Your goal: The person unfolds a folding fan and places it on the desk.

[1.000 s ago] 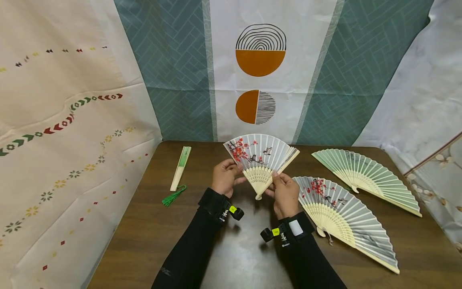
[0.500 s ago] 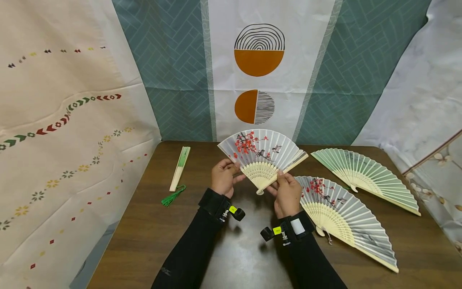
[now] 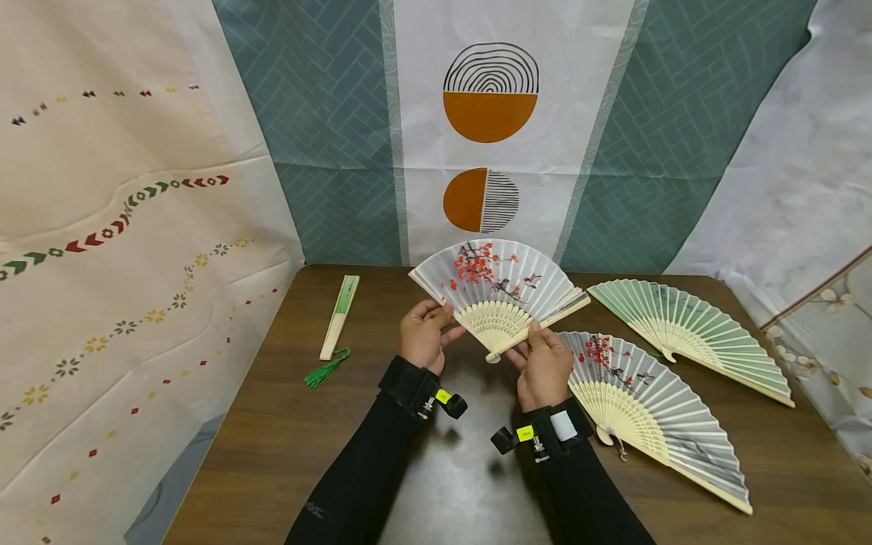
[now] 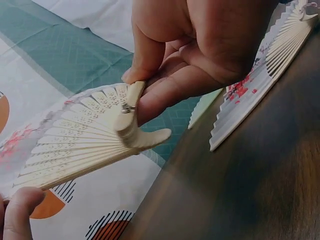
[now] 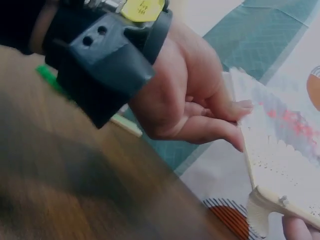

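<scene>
A white folding fan (image 3: 500, 284) with red blossoms and pale ribs is spread wide between my two hands, raised above the table. At its left edge, my left hand (image 3: 424, 337) pinches the outer rib between thumb and fingers; the right wrist view shows this left hand (image 5: 185, 95) clearly. My right hand (image 3: 545, 367) grips the right outer rib near the pivot, thumb in front. In the left wrist view the fan's pivot end (image 4: 127, 127) sticks out below the right hand's fingers (image 4: 170, 95). Some folds at the fan's right side are still bunched together.
A spread white blossom fan (image 3: 647, 409) lies right of my right hand, with an open green fan (image 3: 695, 333) behind it. On the left lies a folded green fan (image 3: 341, 318) with a green tassel (image 3: 328, 369). Patterned cloths hang behind the brown table (image 3: 259, 454).
The held fan has spread wider, its right edge swinging right and down, and it has risen slightly. My right hand has shifted a little to the right; the left hand barely moved.
</scene>
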The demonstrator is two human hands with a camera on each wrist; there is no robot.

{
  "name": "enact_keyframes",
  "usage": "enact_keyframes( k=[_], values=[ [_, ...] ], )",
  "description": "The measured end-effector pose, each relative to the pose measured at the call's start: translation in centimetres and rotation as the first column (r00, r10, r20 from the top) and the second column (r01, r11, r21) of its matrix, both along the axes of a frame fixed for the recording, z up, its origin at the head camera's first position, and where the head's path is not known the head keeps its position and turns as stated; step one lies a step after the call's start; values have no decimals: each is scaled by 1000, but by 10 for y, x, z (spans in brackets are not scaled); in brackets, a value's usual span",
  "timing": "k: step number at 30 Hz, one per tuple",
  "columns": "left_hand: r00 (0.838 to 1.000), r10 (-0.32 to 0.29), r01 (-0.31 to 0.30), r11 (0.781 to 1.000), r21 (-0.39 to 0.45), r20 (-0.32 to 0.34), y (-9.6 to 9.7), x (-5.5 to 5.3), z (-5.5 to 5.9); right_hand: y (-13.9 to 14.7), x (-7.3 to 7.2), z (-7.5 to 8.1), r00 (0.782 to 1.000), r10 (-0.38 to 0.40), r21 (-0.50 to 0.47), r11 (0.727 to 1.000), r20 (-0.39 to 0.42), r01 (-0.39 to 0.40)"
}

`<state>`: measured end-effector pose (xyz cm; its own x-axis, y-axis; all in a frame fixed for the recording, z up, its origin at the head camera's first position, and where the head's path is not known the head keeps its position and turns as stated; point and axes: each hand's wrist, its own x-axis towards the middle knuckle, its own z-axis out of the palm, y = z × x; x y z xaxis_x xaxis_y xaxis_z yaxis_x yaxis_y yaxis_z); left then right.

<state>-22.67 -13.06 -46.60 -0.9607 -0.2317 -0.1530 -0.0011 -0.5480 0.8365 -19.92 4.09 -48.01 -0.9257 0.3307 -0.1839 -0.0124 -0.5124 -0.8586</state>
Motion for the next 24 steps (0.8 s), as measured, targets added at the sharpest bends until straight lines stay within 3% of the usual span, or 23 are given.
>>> enact_keyframes(
  k=[9,24],
  values=[
    [999,33,-32,998,57,-13,4,0,-2,2,1,3,999,-19,-115,993,26,22],
    [996,91,-89,988,128,-10,10,1,-5,5,1,2,999,-6,-146,989,47,13]
  ],
)
